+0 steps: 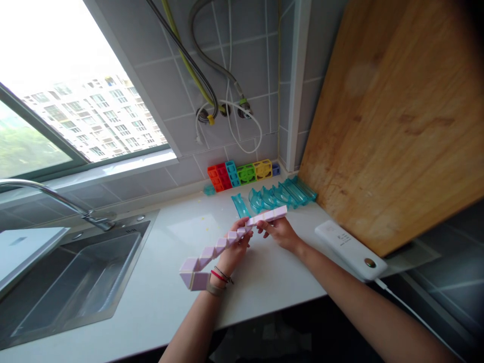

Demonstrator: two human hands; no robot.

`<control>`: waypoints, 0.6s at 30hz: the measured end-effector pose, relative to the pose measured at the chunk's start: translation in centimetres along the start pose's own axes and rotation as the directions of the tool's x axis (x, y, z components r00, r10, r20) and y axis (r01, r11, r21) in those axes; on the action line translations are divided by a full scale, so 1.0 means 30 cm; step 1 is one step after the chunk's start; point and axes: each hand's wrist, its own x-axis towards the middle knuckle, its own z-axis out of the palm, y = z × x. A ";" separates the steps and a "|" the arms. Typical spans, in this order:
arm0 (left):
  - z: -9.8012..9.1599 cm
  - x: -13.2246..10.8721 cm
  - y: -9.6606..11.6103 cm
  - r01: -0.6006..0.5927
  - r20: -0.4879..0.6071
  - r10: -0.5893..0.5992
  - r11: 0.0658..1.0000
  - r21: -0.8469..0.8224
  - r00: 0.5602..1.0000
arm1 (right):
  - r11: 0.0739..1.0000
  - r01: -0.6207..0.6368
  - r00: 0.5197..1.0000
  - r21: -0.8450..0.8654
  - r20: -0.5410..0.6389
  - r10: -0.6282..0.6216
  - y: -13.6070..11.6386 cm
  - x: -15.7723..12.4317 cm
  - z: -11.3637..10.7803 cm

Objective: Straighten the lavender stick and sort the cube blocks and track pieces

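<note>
A pale purple snake puzzle (pixel 209 253) of linked wedge segments stretches between my hands above the white counter (pixel 155 295). Its far right part runs straight, while the middle zigzags and the near left end is bent back beside my left wrist. My left hand (pixel 237 245) is closed around the middle of the chain, partly covered by it. At the straight part, my right hand (pixel 279 233) grips the puzzle between thumb and fingers. Clear teal plastic pieces (pixel 270 198) lie on the counter just beyond both hands.
Coloured plastic blocks (pixel 246 174) stand in a row against the tiled wall. A sink (pixel 91 282) with a faucet (pixel 75 204) is at left. On the right are a white power strip (pixel 350 250) with a cord and a large leaning wooden board (pixel 401 116).
</note>
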 end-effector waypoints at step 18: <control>0.003 -0.015 0.016 0.067 0.171 -0.054 0.995 -0.071 0.984 | 0.988 -0.081 0.996 0.133 0.052 0.074 -0.044 -0.008 -0.008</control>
